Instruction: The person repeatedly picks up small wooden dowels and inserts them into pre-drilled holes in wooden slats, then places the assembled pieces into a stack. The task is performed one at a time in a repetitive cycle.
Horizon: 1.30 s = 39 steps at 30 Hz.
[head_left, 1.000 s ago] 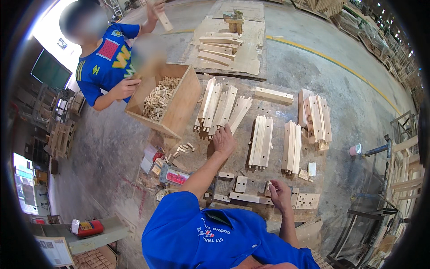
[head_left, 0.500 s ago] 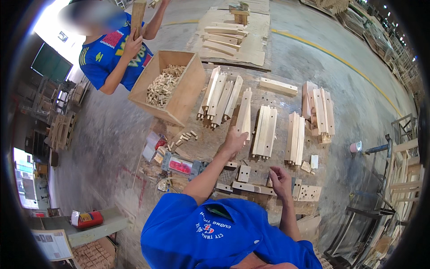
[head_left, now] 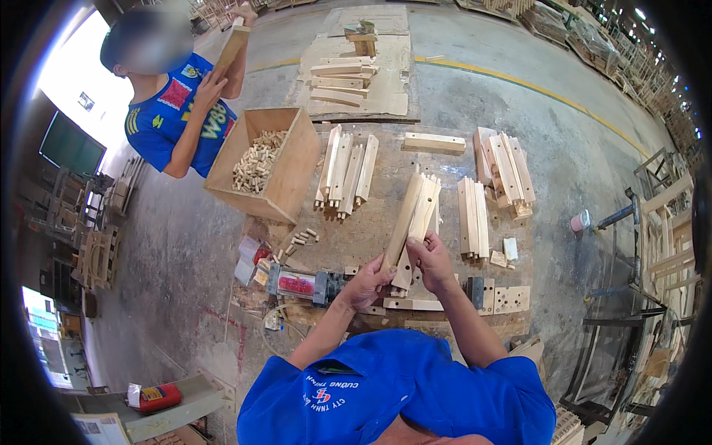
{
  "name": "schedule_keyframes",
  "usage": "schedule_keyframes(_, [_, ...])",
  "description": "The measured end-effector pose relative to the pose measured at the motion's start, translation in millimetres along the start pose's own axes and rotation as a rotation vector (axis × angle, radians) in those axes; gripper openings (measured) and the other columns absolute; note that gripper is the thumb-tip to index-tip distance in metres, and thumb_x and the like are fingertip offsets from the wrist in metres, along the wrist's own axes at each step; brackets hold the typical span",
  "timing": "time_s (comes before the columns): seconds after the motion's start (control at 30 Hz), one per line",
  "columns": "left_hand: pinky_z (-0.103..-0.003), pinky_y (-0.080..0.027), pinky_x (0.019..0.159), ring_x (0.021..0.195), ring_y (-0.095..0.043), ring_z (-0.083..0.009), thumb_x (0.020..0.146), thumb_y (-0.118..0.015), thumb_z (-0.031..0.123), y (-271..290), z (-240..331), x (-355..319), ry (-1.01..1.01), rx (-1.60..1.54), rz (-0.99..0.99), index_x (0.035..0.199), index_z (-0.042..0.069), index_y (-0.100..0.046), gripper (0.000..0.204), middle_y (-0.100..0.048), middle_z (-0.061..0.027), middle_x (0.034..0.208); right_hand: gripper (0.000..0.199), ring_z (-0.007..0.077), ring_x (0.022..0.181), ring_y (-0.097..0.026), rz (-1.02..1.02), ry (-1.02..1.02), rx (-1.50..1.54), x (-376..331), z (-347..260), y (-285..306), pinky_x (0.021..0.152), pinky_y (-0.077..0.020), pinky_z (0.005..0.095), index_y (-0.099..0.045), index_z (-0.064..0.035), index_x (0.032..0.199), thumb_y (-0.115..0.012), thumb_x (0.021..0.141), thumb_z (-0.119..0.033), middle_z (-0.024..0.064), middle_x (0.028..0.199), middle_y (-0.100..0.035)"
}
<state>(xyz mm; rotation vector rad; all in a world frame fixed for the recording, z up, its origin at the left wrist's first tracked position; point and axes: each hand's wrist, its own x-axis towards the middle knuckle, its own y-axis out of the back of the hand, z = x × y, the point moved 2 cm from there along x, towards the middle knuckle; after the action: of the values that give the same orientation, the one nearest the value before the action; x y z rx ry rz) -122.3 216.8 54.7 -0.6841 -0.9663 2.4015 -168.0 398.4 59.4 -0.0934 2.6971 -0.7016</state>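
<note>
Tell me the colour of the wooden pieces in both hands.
Pale natural wood pieces, head view.

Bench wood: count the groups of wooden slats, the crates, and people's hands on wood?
Slat groups lying on the bench: 3
Slat bundle held by left hand and right hand: 1
Single wooden block: 1
Wooden crate of dowels: 1
Total: 6

Workshop floor: grey concrete (head_left: 178, 245), stained, yellow painted line (head_left: 519, 78) curving across far side. Bright daylight from opening top left (head_left: 63, 81). Metal frame racks (head_left: 638, 245) at right, stacked wooden frames (head_left: 100, 252) at left, more stock along far edge.
</note>
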Motion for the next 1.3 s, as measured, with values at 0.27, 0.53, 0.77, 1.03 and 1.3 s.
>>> schedule_keyframes(0.27, [-0.032,-0.057,0.091,0.104,-0.067,-0.0155,0.1,-0.075,0.018,-22,-17,6,-0.184,0.674,0.223,0.151,0.0,-0.04,0.065,-0.065,-0.0117,0.125,0.04,0.0211,0.115,-0.063,0.167,0.272,-0.221,-13,3,2,0.097,-0.0521,0.0362,-0.045,0.0008,0.14,-0.058,0.107,-0.018,0.0184,0.133,-0.061])
schedule_keyframes(0.53, [-0.038,-0.053,0.102,0.126,-0.06,-0.024,0.097,-0.075,0.01,-40,-26,8,-0.383,0.873,0.278,0.153,0.002,-0.036,0.069,-0.059,-0.0175,0.135,0.059,0.0316,0.137,-0.05,0.261,0.522,-0.561,-35,10,-13,0.116,-0.0395,0.0427,-0.034,0.0085,0.157,-0.047,0.111,-0.026,0.0263,0.145,-0.05])
schedule_keyframes(0.77, [-0.042,-0.05,0.108,0.132,-0.059,-0.0306,0.092,-0.079,0.009,-30,-38,4,-0.448,0.8,0.263,0.16,0.003,-0.027,0.086,-0.056,-0.0201,0.142,0.057,0.0208,0.111,-0.064,0.095,0.476,-0.425,-45,-15,-28,0.096,-0.0527,0.0362,-0.043,0.0039,0.146,-0.07,0.1,-0.017,0.0151,0.123,-0.063])
schedule_keyframes(1.03, [-0.044,-0.045,0.114,0.139,-0.053,-0.0315,0.093,-0.08,0.017,-37,-4,-1,-0.266,0.77,0.177,0.163,0.005,-0.027,0.089,-0.053,-0.0188,0.148,0.053,0.0193,0.101,-0.068,0.038,0.466,-0.406,-42,-24,-20,0.088,-0.0552,0.0347,-0.047,0.001,0.142,-0.072,0.096,-0.013,0.0128,0.115,-0.066])
schedule_keyframes(1.3, [-0.036,-0.054,0.102,0.118,-0.066,-0.0211,0.089,-0.084,0.019,-71,45,15,-0.472,0.805,0.183,0.145,0.002,-0.051,0.067,-0.068,-0.0119,0.128,0.038,0.0272,0.1,-0.067,-0.165,0.754,-0.851,-64,-3,-20,0.087,-0.054,0.0387,-0.059,-0.004,0.131,-0.07,0.095,-0.008,0.0154,0.11,-0.066])
